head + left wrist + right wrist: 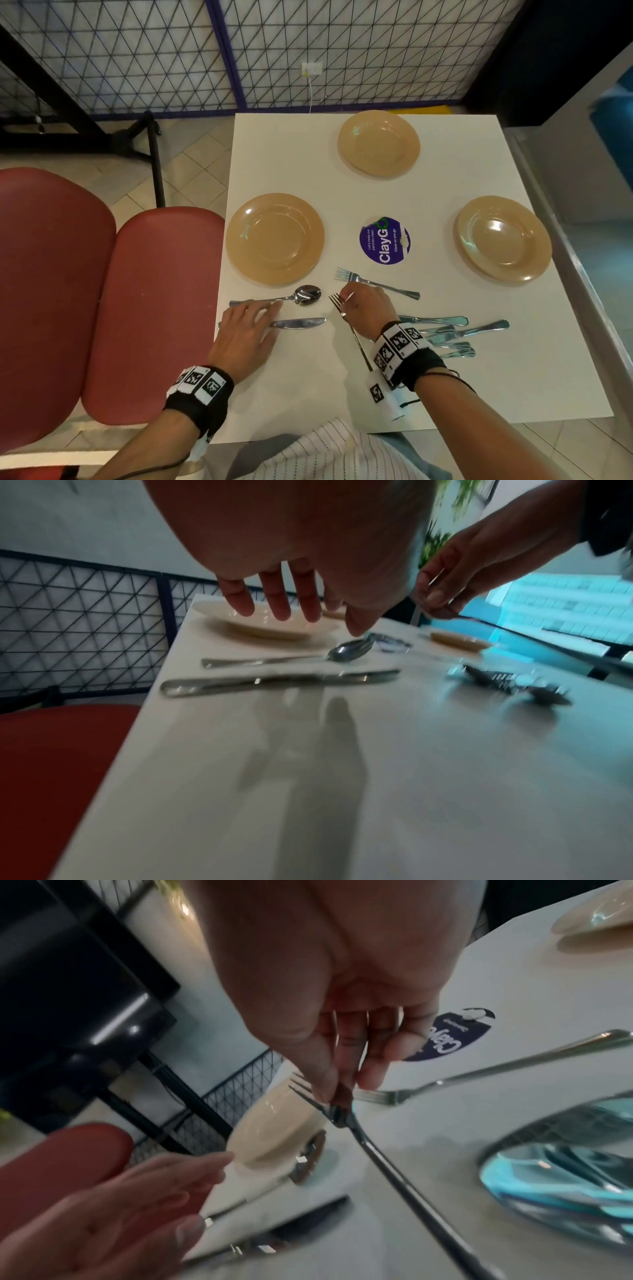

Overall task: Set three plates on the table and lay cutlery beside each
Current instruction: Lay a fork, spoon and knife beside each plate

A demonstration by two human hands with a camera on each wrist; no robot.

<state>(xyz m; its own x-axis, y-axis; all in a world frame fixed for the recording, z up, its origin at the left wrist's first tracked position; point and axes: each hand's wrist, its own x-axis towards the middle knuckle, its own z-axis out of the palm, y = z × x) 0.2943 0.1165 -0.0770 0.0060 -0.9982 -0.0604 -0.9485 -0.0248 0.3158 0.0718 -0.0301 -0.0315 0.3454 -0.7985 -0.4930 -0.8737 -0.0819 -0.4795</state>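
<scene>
Head view: right hand pinches fork, tines away, handle toward person; left hand flat, fingers straight.

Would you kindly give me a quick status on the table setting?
Left hand open over knife. Right hand pinching fork. Three plates down; spoon laid by left plate. Nothing in the way.
</scene>
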